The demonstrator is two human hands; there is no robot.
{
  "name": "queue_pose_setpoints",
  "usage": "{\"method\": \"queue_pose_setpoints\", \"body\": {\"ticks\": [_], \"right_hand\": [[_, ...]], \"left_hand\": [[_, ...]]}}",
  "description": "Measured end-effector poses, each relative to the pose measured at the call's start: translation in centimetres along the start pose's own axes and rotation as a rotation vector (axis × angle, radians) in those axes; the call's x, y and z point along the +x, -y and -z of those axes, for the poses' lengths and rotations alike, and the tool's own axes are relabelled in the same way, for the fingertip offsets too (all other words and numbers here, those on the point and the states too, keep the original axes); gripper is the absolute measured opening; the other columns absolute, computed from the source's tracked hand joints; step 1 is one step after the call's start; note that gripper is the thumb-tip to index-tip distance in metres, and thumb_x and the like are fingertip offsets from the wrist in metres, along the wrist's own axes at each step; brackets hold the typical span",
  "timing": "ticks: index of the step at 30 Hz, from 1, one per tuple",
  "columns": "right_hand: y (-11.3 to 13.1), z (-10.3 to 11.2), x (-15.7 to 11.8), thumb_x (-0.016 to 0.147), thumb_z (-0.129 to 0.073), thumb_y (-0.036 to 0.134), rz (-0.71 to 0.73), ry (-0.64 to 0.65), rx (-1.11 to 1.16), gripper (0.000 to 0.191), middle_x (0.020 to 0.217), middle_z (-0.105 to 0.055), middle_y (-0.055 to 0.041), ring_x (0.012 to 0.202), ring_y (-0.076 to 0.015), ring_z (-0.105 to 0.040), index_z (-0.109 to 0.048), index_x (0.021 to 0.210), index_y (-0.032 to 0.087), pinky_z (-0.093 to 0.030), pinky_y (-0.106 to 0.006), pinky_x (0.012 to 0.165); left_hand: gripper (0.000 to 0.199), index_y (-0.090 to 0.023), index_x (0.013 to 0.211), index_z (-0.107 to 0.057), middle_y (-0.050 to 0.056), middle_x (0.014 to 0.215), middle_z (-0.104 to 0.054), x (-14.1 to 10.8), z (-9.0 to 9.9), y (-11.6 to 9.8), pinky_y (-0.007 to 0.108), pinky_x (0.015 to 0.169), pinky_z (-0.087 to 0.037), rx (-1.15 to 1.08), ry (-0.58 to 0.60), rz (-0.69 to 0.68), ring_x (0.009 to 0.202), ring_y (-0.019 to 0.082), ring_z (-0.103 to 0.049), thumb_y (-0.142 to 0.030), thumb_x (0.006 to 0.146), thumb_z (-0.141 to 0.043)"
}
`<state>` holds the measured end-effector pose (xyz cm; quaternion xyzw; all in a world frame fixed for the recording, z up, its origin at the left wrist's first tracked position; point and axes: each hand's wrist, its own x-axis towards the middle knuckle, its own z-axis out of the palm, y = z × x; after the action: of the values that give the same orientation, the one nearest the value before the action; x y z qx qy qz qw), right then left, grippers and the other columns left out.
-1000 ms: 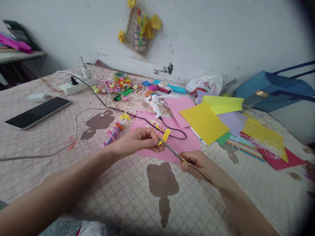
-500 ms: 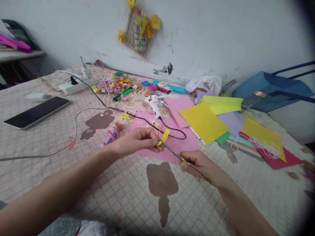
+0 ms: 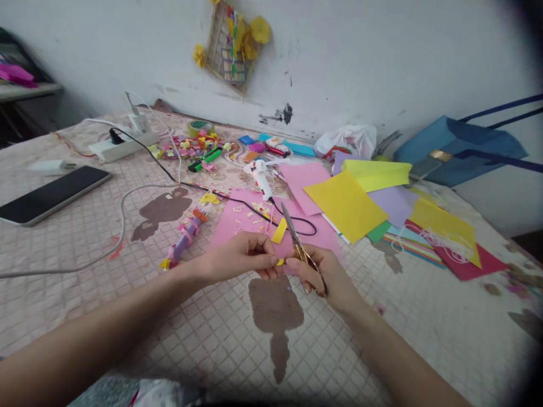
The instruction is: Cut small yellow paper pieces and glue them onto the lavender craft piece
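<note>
My left hand [image 3: 250, 255] pinches a small yellow paper piece [image 3: 280, 262] between thumb and fingertips, above the near edge of a pink sheet [image 3: 227, 223]. My right hand [image 3: 324, 274] is closed around gold-handled scissors [image 3: 296, 240], their blades together and pointing away from me. Its thumb and finger come up close to the yellow piece; whether they touch it I cannot tell. Just beyond, a yellow paper strip [image 3: 279, 231] lies on the pink sheet among small pale scraps. Behind it rests a white glue gun [image 3: 262, 180] with a black cord.
A purple stick with paper pieces [image 3: 185, 238] lies left of my hands. Further left are a phone [image 3: 55, 195] and a power strip [image 3: 123, 146] with trailing cables. Coloured sheets [image 3: 348, 206] spread to the right, near a blue bag [image 3: 458, 150]. A green cutter [image 3: 205, 160] lies behind.
The scissors have swung from lying across toward my left hand to pointing forward. My right hand has come nearer my left, and the view has shifted slightly.
</note>
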<state>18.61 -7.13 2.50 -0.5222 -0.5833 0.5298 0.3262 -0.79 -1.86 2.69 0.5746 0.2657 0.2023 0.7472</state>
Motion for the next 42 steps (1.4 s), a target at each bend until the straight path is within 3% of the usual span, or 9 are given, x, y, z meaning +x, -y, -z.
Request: {"method": "queue_pose_setpoints", "body": {"ticks": [8,14,28,34,42], "right_hand": [[0.7,-0.6,0.0,0.077,-0.058,0.036,0.014,-0.001,-0.025,0.022,0.047,-0.041,0.0076,0.04,-0.0061,-0.034,-0.051,0.069,0.016,-0.025,-0.018,0.038],[0.4,-0.6,-0.1,0.079,-0.054,0.035,0.021,-0.055,-0.033,0.022,0.044,-0.041,0.0079,0.04,-0.007,-0.036,-0.048,0.068,0.017,-0.029,-0.019,0.04],[-0.1,-1.1,-0.1,0.079,-0.055,0.03,0.023,-0.055,0.204,0.017,0.049,-0.042,0.0077,0.04,-0.006,-0.036,-0.05,0.069,0.018,-0.027,-0.02,0.04],[-0.3,-1.4,0.0,0.08,-0.056,0.031,0.043,-0.071,0.227,0.018,0.049,-0.042,0.0072,0.039,-0.0061,-0.036,-0.051,0.069,0.018,-0.027,-0.02,0.039],[-0.3,-1.2,0.2,0.082,-0.056,0.033,0.029,-0.109,0.292,0.027,0.05,-0.042,0.0069,0.039,-0.005,-0.036,-0.044,0.063,0.018,-0.025,-0.021,0.04]], "left_hand": [[0.017,-0.012,0.077,-0.056,0.002,0.069,-0.064,0.2,-0.4,0.4,0.022,0.06,-0.049,0.1,-0.029,-0.03,0.06,0.008,-0.059,-0.028,0.081,-0.059],[0.025,-0.012,0.079,-0.058,0.006,0.075,-0.067,0.2,-0.4,0.3,0.026,0.067,-0.051,0.003,-0.057,0.006,0.068,0.012,-0.064,-0.034,0.087,-0.049],[0.016,-0.012,0.079,-0.055,0.005,0.077,-0.067,0.2,-0.4,0.5,0.023,0.067,-0.048,-0.197,-0.032,0.066,0.069,0.01,-0.063,-0.027,0.084,-0.055],[0.016,-0.011,0.078,-0.054,0.001,0.071,-0.063,0.3,-0.6,0.4,0.022,0.062,-0.045,-0.048,-0.053,0.017,0.062,0.008,-0.057,-0.025,0.079,-0.063],[0.014,-0.011,0.076,-0.053,0.0,0.067,-0.061,0.3,-0.5,0.5,0.022,0.061,-0.043,0.018,-0.091,-0.004,0.06,0.007,-0.055,-0.023,0.081,-0.058]]}}
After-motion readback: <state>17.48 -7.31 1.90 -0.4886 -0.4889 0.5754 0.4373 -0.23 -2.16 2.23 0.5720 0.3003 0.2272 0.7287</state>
